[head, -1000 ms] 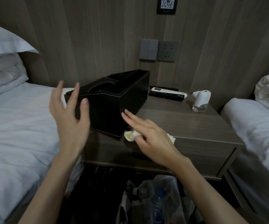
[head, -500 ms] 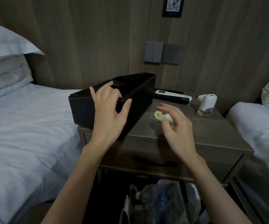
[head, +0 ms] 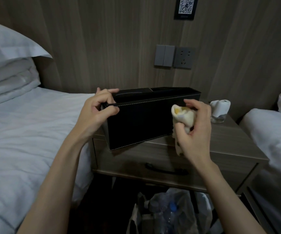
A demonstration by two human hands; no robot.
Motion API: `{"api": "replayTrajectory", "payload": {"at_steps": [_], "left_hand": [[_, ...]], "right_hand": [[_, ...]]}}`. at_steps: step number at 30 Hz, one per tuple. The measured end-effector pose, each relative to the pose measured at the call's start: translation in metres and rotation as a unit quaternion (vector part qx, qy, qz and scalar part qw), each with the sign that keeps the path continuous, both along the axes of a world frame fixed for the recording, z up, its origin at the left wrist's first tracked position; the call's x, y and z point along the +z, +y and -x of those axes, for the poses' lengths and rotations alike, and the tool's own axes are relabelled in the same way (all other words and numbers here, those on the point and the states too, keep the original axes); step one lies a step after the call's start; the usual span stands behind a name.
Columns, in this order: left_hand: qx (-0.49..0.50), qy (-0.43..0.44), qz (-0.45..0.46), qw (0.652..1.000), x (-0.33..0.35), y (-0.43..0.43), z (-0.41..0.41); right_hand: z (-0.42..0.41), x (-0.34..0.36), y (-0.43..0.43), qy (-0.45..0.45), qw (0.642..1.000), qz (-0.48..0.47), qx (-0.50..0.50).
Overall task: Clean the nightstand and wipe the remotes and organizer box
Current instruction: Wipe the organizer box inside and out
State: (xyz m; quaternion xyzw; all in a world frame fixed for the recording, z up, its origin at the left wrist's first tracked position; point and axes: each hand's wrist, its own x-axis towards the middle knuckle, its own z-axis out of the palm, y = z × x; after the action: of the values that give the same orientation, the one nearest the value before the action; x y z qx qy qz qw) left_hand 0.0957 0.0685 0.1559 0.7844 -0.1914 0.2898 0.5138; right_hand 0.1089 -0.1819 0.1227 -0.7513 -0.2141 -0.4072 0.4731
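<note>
The black organizer box (head: 141,122) with white stitching is tilted up on the wooden nightstand (head: 229,142), its long side facing me. My left hand (head: 99,107) grips the box's upper left corner, thumb on the front wall and fingers over the rim. My right hand (head: 193,130) holds a bunched cream and yellow cloth (head: 183,115) against the right part of the box's front side. The remotes are hidden behind the box.
A small white dispenser (head: 220,109) stands at the nightstand's back right. White beds (head: 26,132) flank the nightstand on both sides. A trash bag with plastic bottles (head: 170,215) sits on the floor below the drawer. Switches and a socket (head: 173,56) are on the wall.
My left hand closed on the box's left corner and turned the box so its long side faces me, tilted. My right hand lifted the cloth from the nightstand top to the box's front.
</note>
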Motion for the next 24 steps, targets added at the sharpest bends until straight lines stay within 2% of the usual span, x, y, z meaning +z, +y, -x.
{"api": "replayTrajectory", "payload": {"at_steps": [6, 13, 19, 24], "left_hand": [[-0.074, 0.009, 0.048, 0.996, 0.002, 0.005, -0.027], [-0.103, 0.081, 0.113, 0.985, -0.009, 0.006, -0.018], [-0.09, 0.08, 0.143, 0.982, -0.021, 0.006, -0.006], [-0.097, 0.068, 0.152, 0.981, -0.023, 0.01, -0.006]], "right_hand": [[0.001, 0.012, 0.018, -0.025, 0.997, 0.054, 0.055], [0.0, 0.03, 0.052, -0.097, 0.977, 0.188, 0.029], [0.004, 0.025, 0.102, -0.154, 0.971, 0.18, 0.039], [-0.003, 0.015, 0.106, -0.2, 0.957, 0.205, 0.041]]}}
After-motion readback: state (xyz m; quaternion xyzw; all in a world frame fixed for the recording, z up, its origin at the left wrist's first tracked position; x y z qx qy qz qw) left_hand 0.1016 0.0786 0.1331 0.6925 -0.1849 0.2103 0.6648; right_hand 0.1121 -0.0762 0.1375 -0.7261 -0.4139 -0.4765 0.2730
